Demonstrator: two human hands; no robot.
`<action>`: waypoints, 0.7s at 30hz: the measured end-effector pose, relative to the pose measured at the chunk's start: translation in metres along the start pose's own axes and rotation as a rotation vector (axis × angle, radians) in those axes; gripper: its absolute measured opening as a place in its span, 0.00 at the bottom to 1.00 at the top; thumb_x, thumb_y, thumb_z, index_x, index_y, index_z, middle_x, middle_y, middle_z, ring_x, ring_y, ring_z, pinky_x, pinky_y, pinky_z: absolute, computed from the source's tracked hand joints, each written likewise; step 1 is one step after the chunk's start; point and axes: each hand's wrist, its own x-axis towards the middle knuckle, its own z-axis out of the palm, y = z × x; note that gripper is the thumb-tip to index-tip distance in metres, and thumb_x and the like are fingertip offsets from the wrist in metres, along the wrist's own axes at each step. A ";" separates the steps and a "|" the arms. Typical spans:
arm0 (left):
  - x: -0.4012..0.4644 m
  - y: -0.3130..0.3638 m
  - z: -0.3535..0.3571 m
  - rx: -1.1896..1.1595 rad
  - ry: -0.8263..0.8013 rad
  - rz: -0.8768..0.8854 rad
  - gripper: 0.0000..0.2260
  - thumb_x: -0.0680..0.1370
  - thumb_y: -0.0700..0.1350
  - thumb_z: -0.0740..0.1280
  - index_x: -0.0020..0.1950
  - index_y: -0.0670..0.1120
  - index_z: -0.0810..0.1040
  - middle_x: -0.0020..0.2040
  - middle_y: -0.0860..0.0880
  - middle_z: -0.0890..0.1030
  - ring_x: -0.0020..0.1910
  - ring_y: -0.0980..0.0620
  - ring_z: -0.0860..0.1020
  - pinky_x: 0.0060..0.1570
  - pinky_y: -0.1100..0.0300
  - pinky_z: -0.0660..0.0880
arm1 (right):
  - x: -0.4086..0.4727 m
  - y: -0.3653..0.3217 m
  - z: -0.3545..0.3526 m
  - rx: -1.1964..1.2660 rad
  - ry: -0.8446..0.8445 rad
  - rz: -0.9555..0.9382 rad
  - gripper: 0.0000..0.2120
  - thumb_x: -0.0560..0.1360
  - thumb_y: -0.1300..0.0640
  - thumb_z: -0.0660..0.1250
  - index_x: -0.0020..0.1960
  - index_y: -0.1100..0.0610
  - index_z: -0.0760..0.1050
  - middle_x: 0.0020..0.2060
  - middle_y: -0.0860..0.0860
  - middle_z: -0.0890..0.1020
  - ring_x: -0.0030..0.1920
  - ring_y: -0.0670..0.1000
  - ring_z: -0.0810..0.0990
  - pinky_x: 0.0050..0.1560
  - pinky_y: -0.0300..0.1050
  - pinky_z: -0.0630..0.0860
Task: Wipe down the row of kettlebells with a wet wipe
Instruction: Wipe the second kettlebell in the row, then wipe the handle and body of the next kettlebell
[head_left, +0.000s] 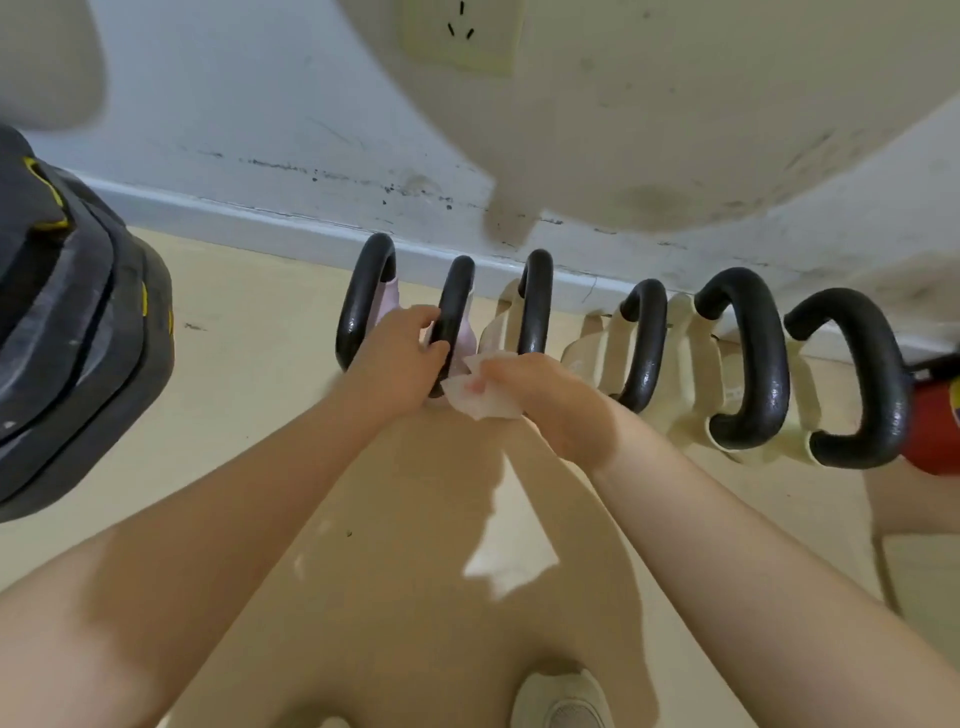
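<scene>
Several kettlebells with black handles stand in a row on the floor along the white wall. The two at the left have pink bodies; those further right are cream. My left hand (397, 358) grips the black handle of the second kettlebell (456, 306) from the left. My right hand (545, 400) holds a crumpled white wet wipe (480, 397) and presses it against the lower part of that kettlebell, just right of the handle. The first handle (363, 296) stands to the left, the third handle (535, 301) just behind my right hand.
A stack of dark weight plates (78, 332) with yellow markings stands at the left. A red object (935, 415) lies at the right end of the row. A power socket (460, 31) sits on the wall above. My white shoe (563, 701) shows on the beige floor below.
</scene>
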 end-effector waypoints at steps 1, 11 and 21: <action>-0.001 0.009 0.002 0.006 0.055 0.067 0.15 0.79 0.39 0.58 0.64 0.43 0.73 0.49 0.51 0.73 0.47 0.51 0.75 0.49 0.65 0.70 | -0.005 0.003 -0.008 -0.012 0.033 -0.029 0.04 0.75 0.56 0.62 0.43 0.56 0.73 0.35 0.50 0.74 0.33 0.49 0.71 0.32 0.37 0.67; 0.023 0.056 0.051 -0.384 -0.113 -0.192 0.19 0.77 0.46 0.63 0.67 0.45 0.68 0.55 0.46 0.77 0.56 0.46 0.77 0.65 0.54 0.68 | 0.004 0.031 -0.067 0.292 0.509 -0.216 0.15 0.81 0.52 0.52 0.51 0.61 0.74 0.46 0.57 0.80 0.48 0.56 0.78 0.42 0.42 0.72; 0.037 0.042 0.052 -0.461 -0.246 -0.164 0.10 0.77 0.46 0.64 0.56 0.44 0.78 0.40 0.50 0.81 0.41 0.55 0.80 0.41 0.67 0.77 | 0.031 0.031 -0.031 0.434 0.173 -0.391 0.22 0.81 0.44 0.48 0.43 0.45 0.79 0.38 0.37 0.79 0.42 0.35 0.78 0.45 0.33 0.72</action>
